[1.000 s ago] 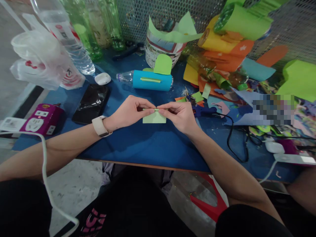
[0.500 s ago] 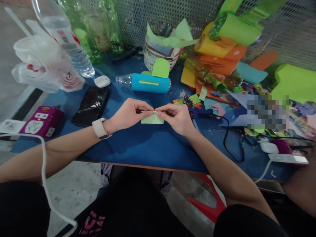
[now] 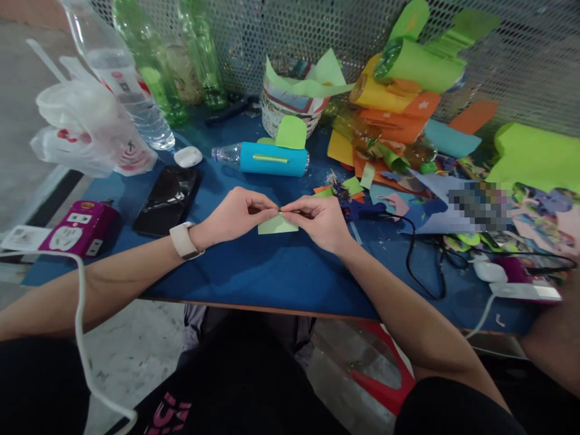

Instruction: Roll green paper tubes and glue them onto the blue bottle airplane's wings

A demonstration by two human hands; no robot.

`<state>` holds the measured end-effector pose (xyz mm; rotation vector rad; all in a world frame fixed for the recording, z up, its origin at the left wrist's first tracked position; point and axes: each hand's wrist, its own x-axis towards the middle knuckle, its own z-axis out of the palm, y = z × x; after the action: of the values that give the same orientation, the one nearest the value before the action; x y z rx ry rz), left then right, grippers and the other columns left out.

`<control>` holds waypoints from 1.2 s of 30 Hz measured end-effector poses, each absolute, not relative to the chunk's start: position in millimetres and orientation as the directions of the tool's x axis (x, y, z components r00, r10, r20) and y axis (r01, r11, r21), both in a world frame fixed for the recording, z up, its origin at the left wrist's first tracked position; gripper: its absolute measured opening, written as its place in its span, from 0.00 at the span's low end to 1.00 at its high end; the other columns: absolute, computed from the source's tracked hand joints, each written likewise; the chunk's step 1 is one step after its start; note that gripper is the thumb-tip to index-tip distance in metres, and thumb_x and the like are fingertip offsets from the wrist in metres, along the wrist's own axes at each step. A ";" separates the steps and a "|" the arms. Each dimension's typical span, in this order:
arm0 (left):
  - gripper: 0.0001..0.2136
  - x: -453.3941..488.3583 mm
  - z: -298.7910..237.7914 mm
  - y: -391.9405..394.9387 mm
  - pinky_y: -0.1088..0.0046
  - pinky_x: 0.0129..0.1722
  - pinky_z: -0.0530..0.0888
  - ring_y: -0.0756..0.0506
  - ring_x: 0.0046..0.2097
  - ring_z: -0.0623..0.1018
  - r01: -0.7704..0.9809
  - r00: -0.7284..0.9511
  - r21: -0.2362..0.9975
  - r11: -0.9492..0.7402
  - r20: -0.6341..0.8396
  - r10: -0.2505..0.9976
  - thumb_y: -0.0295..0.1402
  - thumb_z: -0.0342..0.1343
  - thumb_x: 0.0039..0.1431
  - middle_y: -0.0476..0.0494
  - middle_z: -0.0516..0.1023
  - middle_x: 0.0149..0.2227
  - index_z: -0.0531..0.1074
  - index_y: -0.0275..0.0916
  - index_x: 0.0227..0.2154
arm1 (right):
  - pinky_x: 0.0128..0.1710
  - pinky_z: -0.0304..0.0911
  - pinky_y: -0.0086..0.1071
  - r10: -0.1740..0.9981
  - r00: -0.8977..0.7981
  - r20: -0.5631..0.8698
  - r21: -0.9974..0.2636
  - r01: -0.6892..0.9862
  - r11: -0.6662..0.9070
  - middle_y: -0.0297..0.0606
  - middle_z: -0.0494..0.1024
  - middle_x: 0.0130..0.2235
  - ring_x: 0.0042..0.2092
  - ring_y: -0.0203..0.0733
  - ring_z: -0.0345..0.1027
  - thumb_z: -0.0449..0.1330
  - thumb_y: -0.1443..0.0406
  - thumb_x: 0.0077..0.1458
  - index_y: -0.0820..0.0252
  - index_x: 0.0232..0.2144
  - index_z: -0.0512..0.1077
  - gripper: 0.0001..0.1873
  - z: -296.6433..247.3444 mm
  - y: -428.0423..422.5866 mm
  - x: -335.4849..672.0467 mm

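Observation:
Between my two hands is a small piece of light green paper [image 3: 277, 226], its upper edge pinched by both. My left hand [image 3: 238, 212] closes thumb and forefinger on it, fingertips almost meeting those of the other hand. From the right, my right hand [image 3: 321, 221] pinches the same edge, thumb toward me. The paper's lower part hangs below the fingers, just above the blue table [image 3: 272, 272]; whether it touches the top I cannot tell. Beyond the hands lies a small plastic bottle [image 3: 274, 158] wrapped in blue paper, with a green rounded flap [image 3: 291, 132] standing on it.
A black phone [image 3: 167, 200], a white earbud case [image 3: 188, 157] and a purple power adapter [image 3: 80, 228] lie left. Behind stand a water bottle [image 3: 136, 103] and a paper-filled basket [image 3: 290, 109]. Paper scraps [image 3: 426, 199] and a black cable [image 3: 410, 260] spread right, beside another person's arm [image 3: 550, 350].
The camera view has shifted slightly. Both hands keep their pinch on the green paper, with only a small change of the fingers.

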<state>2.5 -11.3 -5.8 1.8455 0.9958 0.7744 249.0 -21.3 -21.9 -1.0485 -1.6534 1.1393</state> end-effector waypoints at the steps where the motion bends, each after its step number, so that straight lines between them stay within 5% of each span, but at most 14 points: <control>1: 0.13 2.5 -5.3 -11.2 0.71 0.31 0.77 0.45 0.33 0.84 0.318 0.481 0.902 -0.292 0.113 0.869 0.43 0.67 0.70 0.40 0.91 0.38 0.90 0.39 0.42 | 0.39 0.81 0.41 0.942 -0.284 0.178 -0.959 0.167 0.231 0.43 0.90 0.38 0.36 0.45 0.82 0.80 0.49 0.56 0.56 0.38 0.91 0.18 -21.7 -21.2 248.8; 7: 0.10 4.4 -0.4 -10.8 0.71 0.35 0.83 0.44 0.36 0.87 0.274 0.436 0.931 -0.241 0.103 0.894 0.38 0.71 0.66 0.39 0.92 0.39 0.90 0.38 0.42 | 0.35 0.82 0.40 0.945 -0.307 0.112 -0.981 0.117 0.154 0.41 0.89 0.34 0.32 0.43 0.80 0.81 0.47 0.54 0.58 0.39 0.90 0.23 -20.1 -21.9 245.9; 14: 0.12 7.8 -2.6 -7.4 0.68 0.41 0.87 0.42 0.39 0.90 0.282 0.425 0.929 -0.238 0.102 0.899 0.40 0.73 0.64 0.37 0.92 0.39 0.89 0.36 0.42 | 0.36 0.82 0.39 0.935 -0.304 0.184 -0.955 0.169 0.243 0.41 0.90 0.36 0.33 0.44 0.82 0.77 0.47 0.59 0.57 0.39 0.90 0.20 -21.2 -16.3 250.7; 27: 0.19 21.2 13.7 25.2 0.56 0.49 0.91 0.37 0.43 0.92 0.309 0.630 0.903 -0.299 0.041 0.775 0.36 0.78 0.59 0.36 0.92 0.40 0.87 0.35 0.51 | 0.35 0.82 0.39 0.900 -0.418 0.122 -0.949 0.217 0.229 0.39 0.88 0.32 0.29 0.41 0.80 0.77 0.49 0.58 0.58 0.38 0.90 0.19 -11.8 1.0 271.6; 36: 0.17 15.4 11.6 23.5 0.63 0.47 0.90 0.39 0.42 0.92 0.329 0.669 0.904 -0.273 -0.019 0.743 0.36 0.77 0.62 0.38 0.92 0.41 0.87 0.37 0.52 | 0.30 0.78 0.35 0.865 -0.497 0.066 -0.947 0.241 0.210 0.39 0.86 0.27 0.26 0.39 0.78 0.75 0.51 0.62 0.60 0.40 0.90 0.18 -14.4 1.6 273.2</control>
<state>15.4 23.5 11.6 1.8677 0.8451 0.5109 273.2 1.6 -14.4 -1.0248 -1.8709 1.2987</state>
